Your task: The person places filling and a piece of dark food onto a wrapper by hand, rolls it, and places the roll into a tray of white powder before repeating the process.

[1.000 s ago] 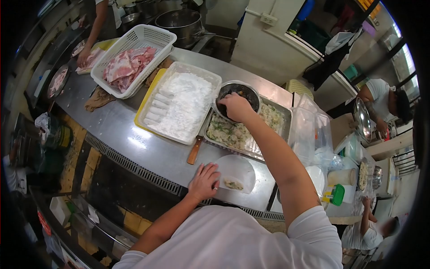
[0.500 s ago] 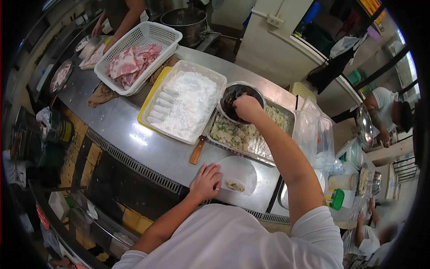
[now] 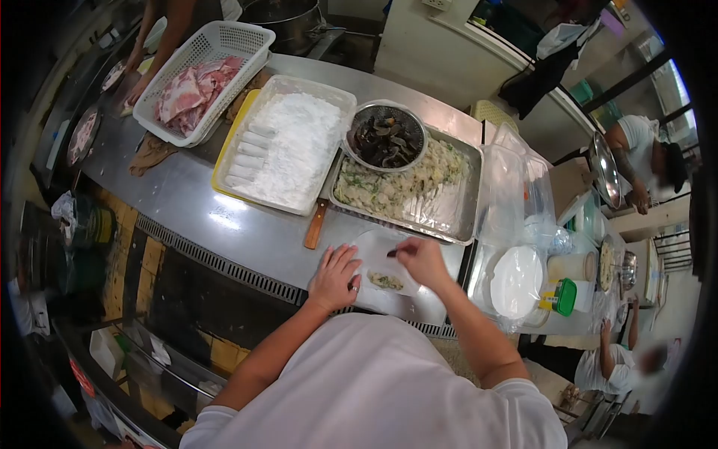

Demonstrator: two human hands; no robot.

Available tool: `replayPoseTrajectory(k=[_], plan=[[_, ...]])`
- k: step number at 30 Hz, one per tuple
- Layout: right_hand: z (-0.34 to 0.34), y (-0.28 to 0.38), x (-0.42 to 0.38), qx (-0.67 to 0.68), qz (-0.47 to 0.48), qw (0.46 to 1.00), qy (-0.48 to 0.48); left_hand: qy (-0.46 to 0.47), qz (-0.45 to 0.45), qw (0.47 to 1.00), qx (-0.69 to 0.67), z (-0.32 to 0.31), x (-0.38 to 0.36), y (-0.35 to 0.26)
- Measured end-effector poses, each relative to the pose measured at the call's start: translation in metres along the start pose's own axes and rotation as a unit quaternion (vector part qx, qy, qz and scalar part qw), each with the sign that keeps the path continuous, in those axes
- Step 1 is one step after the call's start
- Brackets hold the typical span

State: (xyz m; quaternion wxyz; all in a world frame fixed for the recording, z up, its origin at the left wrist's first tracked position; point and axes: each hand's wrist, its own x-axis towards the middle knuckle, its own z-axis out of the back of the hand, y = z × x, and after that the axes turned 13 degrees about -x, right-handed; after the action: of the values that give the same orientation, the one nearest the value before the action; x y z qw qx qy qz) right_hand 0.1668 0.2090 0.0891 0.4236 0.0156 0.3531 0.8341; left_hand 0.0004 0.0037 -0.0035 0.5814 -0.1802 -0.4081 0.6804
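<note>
A round white wrapper (image 3: 368, 245) lies on the steel counter in front of me, with a small strip of pale green-flecked filling (image 3: 385, 281) on it. My left hand (image 3: 334, 280) rests flat at the wrapper's left edge, fingers stretched. Above the wrapper, my right hand (image 3: 420, 262) pinches a small dark brown piece of food (image 3: 392, 254). Similar dark slices (image 3: 387, 142) fill a metal colander (image 3: 354, 157), which sits over the corner of a metal tray (image 3: 445, 238) of the same filling (image 3: 366, 187).
A white tub (image 3: 335, 168) holds white powder and a row of white rolls. A wooden-handled knife (image 3: 315, 226) lies beside it. Raw meat (image 3: 196, 97) fills a white basket (image 3: 258, 37). Plastic containers (image 3: 501, 187) and a green-lidded tub (image 3: 566, 296) stand right. Other people work nearby.
My right hand has left the colander and come down to the wrapper with a dark piece between its fingers. My left hand has stayed flat beside the wrapper.
</note>
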Motion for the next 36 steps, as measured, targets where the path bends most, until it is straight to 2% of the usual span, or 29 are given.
replayPoseTrajectory(k=[1, 3, 7, 16, 18, 22, 24, 25, 27, 30, 33, 36], plan=[[-0.018, -0.016, -0.015, 0.050, -0.031, 0.998, 0.026, 0.000, 0.001, 1.000, 0.001, 0.000, 0.000, 0.000], [-0.031, -0.011, -0.044, 0.008, -0.055, 0.998, 0.037, 0.002, 0.002, 1.000, 0.003, -0.001, 0.000, 0.000], [-0.051, -0.015, -0.064, -0.174, 0.081, 0.976, -0.102, -0.005, -0.008, 1.000, 0.000, -0.003, 0.000, 0.001], [-0.069, -0.019, -0.059, -0.182, 0.153, 0.967, -0.096, -0.001, -0.022, 1.000, 0.005, -0.002, 0.000, -0.002], [-0.061, -0.019, -0.062, -0.151, 0.111, 0.975, -0.119, 0.005, -0.018, 1.000, 0.005, 0.000, 0.000, -0.001], [-0.039, -0.044, -0.068, -0.145, -0.044, 0.966, -0.210, -0.095, 0.041, 0.991, -0.080, -0.009, 0.003, 0.008], [-0.029, -0.056, -0.069, -0.136, -0.145, 0.969, -0.147, -0.154, 0.064, 0.983, -0.077, -0.008, 0.012, -0.001], [-0.028, -0.060, -0.070, -0.129, -0.196, 0.965, -0.115, -0.111, 0.096, 0.988, -0.050, -0.004, 0.017, -0.004], [-0.043, -0.071, -0.067, -0.102, -0.216, 0.965, -0.113, -0.029, 0.157, 0.987, 0.007, 0.003, 0.028, -0.012], [-0.057, -0.069, -0.065, -0.060, -0.193, 0.969, -0.140, 0.010, 0.133, 0.991, 0.032, 0.000, 0.035, 0.000], [-0.067, -0.077, -0.068, 0.200, -0.224, 0.945, -0.128, 0.049, 0.263, 0.962, -0.060, 0.007, 0.040, -0.010], [-0.041, -0.034, -0.090, 0.462, -0.271, 0.840, -0.090, -0.122, 0.201, 0.964, -0.122, -0.007, 0.021, -0.009]])
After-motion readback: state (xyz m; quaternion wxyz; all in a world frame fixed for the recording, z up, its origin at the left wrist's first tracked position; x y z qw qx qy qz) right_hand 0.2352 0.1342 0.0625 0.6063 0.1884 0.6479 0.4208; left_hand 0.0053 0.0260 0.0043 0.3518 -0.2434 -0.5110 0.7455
